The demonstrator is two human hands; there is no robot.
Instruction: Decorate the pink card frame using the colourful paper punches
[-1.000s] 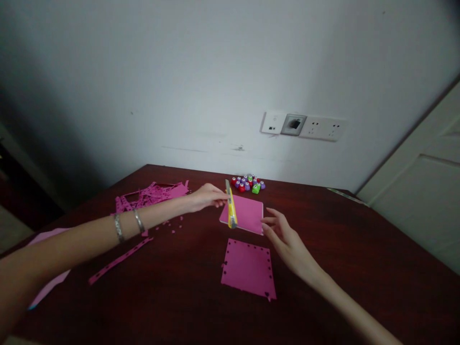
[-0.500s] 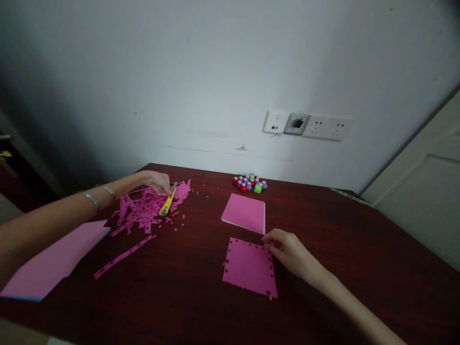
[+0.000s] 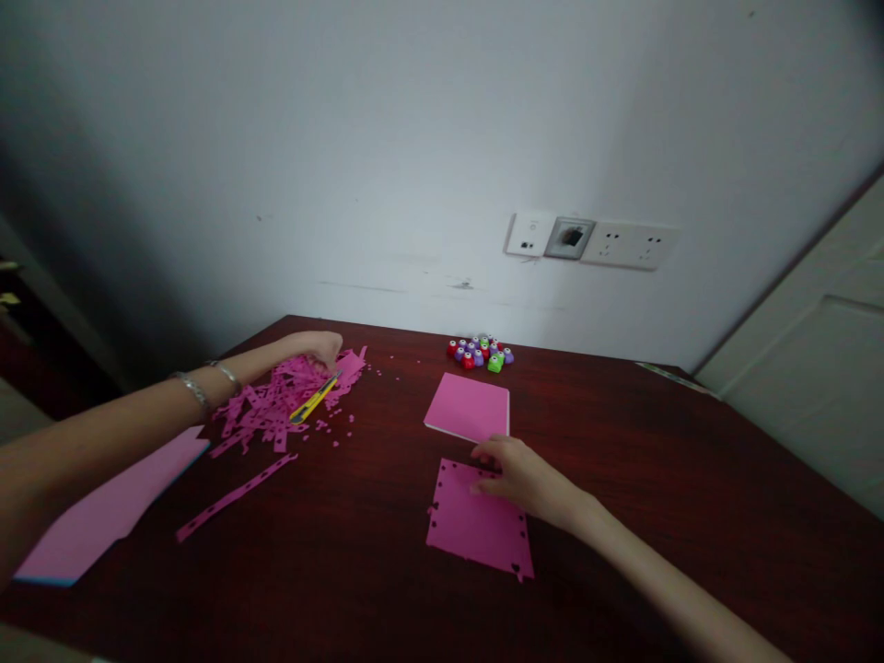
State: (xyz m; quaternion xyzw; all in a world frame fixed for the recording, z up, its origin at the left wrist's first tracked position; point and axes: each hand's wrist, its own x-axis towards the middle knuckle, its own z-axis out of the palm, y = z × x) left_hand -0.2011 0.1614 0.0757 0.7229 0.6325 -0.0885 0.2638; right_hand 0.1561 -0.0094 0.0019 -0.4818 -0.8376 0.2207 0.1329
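Observation:
My left hand (image 3: 323, 348) is closed at the upper end of a yellow utility knife (image 3: 316, 398); the fingertips are partly hidden. The knife slants over a heap of pink paper scraps (image 3: 266, 401). My right hand (image 3: 521, 474) reaches over the top right part of a pink paper square (image 3: 476, 529) with small holes punched along its edges. Its thumb and fingers are apart, with nothing visible between them. Just behind that hand lies a plain pink stack of square paper (image 3: 468, 405).
Several red, purple and green hole punches (image 3: 480, 352) stand near the wall. A long punched strip (image 3: 235, 497) lies front left, beside larger pink sheets (image 3: 114, 511) under my left forearm. Wall sockets (image 3: 628, 246) sit above the table (image 3: 331, 571).
My right hand has moved left, from the square's corner to over its top part, and its fingers have spread. My left hand has shifted slightly right, and the knife has tipped flatter.

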